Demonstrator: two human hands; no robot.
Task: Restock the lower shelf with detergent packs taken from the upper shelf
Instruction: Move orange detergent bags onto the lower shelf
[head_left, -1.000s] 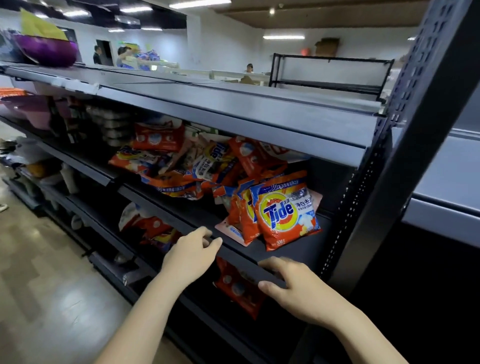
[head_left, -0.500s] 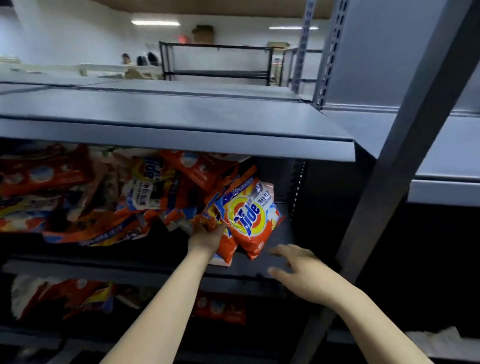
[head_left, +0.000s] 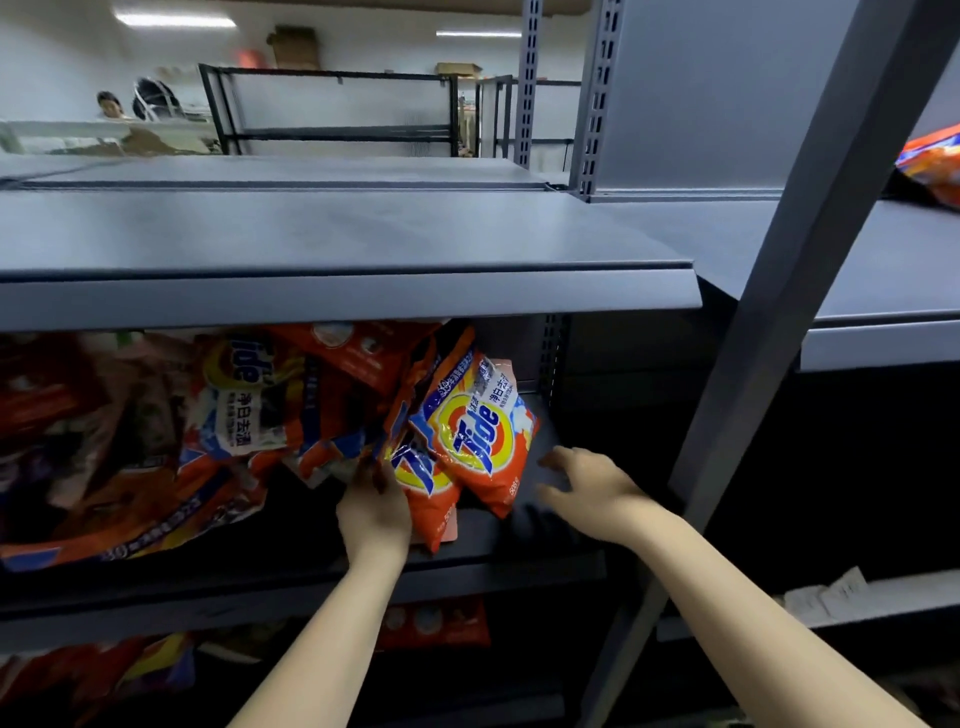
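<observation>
Orange Tide detergent packs (head_left: 244, 410) lie heaped on the upper shelf (head_left: 519, 535). At the heap's right end two packs stand leaning. My left hand (head_left: 375, 512) grips the left edge of the nearer one (head_left: 423, 486). The front pack (head_left: 480, 434) leans beside it, its logo facing me. My right hand (head_left: 592, 486) hovers open just right of that front pack, fingers spread, apart from it. On the lower shelf (head_left: 171, 631) below, a few orange packs (head_left: 434, 623) show in the dark.
A bare grey shelf board (head_left: 337, 244) overhangs the packs. A slanted grey upright post (head_left: 769, 322) stands right of my right hand. Another orange pack (head_left: 932, 166) lies on the neighbouring unit at far right. People sit at desks far behind.
My view closed in on the right end of the heap. My left hand rose from the shelf edge and took hold of a pack; my right hand lifted toward the front pack.
</observation>
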